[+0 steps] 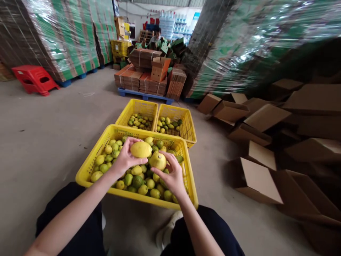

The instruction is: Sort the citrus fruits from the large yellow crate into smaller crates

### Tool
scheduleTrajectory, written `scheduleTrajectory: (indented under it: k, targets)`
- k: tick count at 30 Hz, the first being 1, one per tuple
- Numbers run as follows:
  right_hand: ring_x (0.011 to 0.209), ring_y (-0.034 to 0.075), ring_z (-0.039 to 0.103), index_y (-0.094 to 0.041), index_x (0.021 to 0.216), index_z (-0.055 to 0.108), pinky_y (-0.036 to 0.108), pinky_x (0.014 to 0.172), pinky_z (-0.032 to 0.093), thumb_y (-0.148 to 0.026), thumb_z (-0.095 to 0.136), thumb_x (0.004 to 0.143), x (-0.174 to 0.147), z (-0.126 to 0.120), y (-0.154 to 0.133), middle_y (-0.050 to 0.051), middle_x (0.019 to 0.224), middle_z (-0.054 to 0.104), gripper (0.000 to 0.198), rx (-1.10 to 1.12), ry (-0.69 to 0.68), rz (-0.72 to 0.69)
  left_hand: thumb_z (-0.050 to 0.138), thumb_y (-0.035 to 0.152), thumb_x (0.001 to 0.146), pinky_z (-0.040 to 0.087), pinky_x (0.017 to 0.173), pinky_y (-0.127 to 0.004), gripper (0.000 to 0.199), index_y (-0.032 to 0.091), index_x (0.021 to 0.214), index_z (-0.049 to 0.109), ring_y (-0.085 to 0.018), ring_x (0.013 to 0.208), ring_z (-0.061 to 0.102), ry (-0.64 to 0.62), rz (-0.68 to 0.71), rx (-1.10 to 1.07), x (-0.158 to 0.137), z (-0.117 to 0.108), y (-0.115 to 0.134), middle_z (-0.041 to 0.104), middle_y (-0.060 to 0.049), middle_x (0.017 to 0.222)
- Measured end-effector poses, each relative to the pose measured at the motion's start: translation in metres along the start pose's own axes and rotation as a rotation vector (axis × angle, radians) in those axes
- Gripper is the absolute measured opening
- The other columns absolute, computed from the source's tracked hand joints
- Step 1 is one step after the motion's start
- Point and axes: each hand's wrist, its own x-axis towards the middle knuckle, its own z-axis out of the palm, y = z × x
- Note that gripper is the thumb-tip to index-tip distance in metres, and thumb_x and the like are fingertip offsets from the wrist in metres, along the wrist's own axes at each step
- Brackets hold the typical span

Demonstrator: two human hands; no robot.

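Observation:
My left hand [126, 158] grips a yellow lemon [141, 149] between thumb and fingers, held lengthwise. Close beside it, my right hand [174, 173] is closed round a second, rounder lemon [158, 161], its stem end facing me. Both fruits are above a large yellow plastic crate [128, 194] in front of my knees. Inside that crate lie many lemons [137, 181], some yellow and some green; my hands and forearms hide part of them.
Behind stand two smaller yellow crates, the left [124, 115] and right [191, 129], with fewer lemons. Open cardboard boxes [261, 177] crowd the right. Flattened cartons rest on a blue pallet [145, 96]. A red stool [34, 79] stands left, and a person [155, 38] is far back.

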Motion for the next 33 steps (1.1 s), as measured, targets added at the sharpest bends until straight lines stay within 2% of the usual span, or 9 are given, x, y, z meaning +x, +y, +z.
scheduleTrajectory:
  k: [4, 7, 12, 16, 19, 23, 26, 29, 33]
  targets:
    - [0.112, 0.027, 0.062, -0.025, 0.117, 0.066, 0.037, 0.084, 0.060, -0.045, 0.082, 0.072, 0.001, 0.005, -0.005, 0.010, 0.118, 0.061, 0.052, 0.004, 0.079, -0.033, 0.090, 0.028, 0.055, 0.048, 0.102, -0.040, 0.062, 0.023, 0.101, 0.050, -0.025, 0.113, 0.062, -0.053, 0.098, 0.149, 0.004, 0.004, -0.003, 0.064, -0.007, 0.119]
    - [0.112, 0.028, 0.062, -0.026, 0.120, 0.064, 0.041, 0.088, 0.059, -0.045, 0.080, 0.075, 0.001, 0.003, -0.009, 0.010, 0.118, 0.061, 0.052, -0.112, 0.128, -0.098, 0.088, 0.027, 0.061, 0.043, 0.108, -0.042, 0.057, 0.022, 0.106, 0.053, -0.027, 0.121, 0.060, -0.089, 0.189, 0.305, 0.003, 0.001, 0.002, 0.064, -0.010, 0.124]
    - [0.113, 0.029, 0.062, -0.028, 0.126, 0.056, 0.049, 0.098, 0.054, -0.034, 0.072, 0.082, 0.001, 0.001, -0.008, 0.010, 0.118, 0.061, 0.047, -0.370, 0.201, -0.293, 0.082, 0.020, 0.069, 0.049, 0.103, -0.038, 0.050, 0.023, 0.111, 0.056, -0.027, 0.128, 0.057, -0.198, 0.245, 0.348, -0.003, -0.005, 0.013, 0.063, -0.011, 0.131]
    - [0.119, 0.028, 0.060, -0.030, 0.131, 0.040, 0.051, 0.098, 0.055, -0.024, 0.067, 0.083, 0.001, 0.007, 0.003, 0.010, 0.122, 0.058, 0.055, -0.320, 0.287, -0.422, 0.083, 0.022, 0.069, 0.049, 0.103, -0.039, 0.047, 0.023, 0.109, 0.056, -0.028, 0.129, 0.056, -0.211, 0.276, 0.304, -0.007, -0.007, 0.014, 0.063, -0.012, 0.132]
    - [0.119, 0.027, 0.059, -0.029, 0.120, 0.041, 0.051, 0.098, 0.054, -0.027, 0.069, 0.081, 0.002, 0.012, 0.004, 0.010, 0.121, 0.058, 0.048, -0.244, 0.296, -0.408, 0.083, 0.023, 0.069, 0.049, 0.105, -0.041, 0.045, 0.022, 0.107, 0.059, -0.028, 0.129, 0.056, -0.200, 0.297, 0.306, -0.008, -0.010, 0.014, 0.063, -0.011, 0.131]
    - [0.105, 0.026, 0.065, -0.026, 0.103, 0.047, 0.044, 0.089, 0.058, -0.044, 0.079, 0.071, 0.007, 0.013, -0.009, 0.007, 0.109, 0.063, 0.048, -0.036, 0.209, -0.134, 0.087, 0.032, 0.064, 0.056, 0.095, -0.037, 0.055, 0.023, 0.114, 0.066, -0.030, 0.128, 0.055, -0.123, 0.202, 0.248, -0.005, -0.015, 0.012, 0.057, -0.010, 0.136]
    - [0.079, 0.022, 0.068, -0.025, 0.090, 0.051, 0.035, 0.067, 0.060, -0.058, 0.071, 0.072, 0.013, 0.014, -0.015, 0.003, 0.087, 0.067, 0.043, 0.230, 0.056, 0.198, 0.087, 0.046, 0.062, 0.060, 0.087, -0.037, 0.060, 0.019, 0.113, 0.069, -0.031, 0.116, 0.063, -0.066, -0.088, 0.083, 0.002, -0.017, 0.006, 0.065, -0.011, 0.123]
    - [0.059, 0.018, 0.065, -0.024, 0.088, 0.056, 0.028, 0.044, 0.054, -0.064, 0.064, 0.075, 0.021, 0.014, -0.012, 0.002, 0.076, 0.068, 0.043, 0.530, -0.038, 0.553, 0.080, 0.054, 0.070, 0.063, 0.080, -0.036, 0.052, 0.014, 0.102, 0.071, -0.027, 0.097, 0.071, -0.090, -0.420, -0.108, 0.008, -0.018, -0.001, 0.074, -0.011, 0.100]
    - [0.047, 0.012, 0.061, -0.019, 0.093, 0.064, 0.020, 0.038, 0.050, -0.056, 0.063, 0.081, 0.030, 0.013, -0.006, 0.002, 0.068, 0.069, 0.039, 0.803, -0.027, 0.897, 0.076, 0.047, 0.078, 0.063, 0.078, -0.028, 0.039, 0.013, 0.097, 0.071, -0.019, 0.081, 0.073, -0.084, -0.662, -0.246, 0.010, -0.017, -0.008, 0.075, -0.009, 0.090]
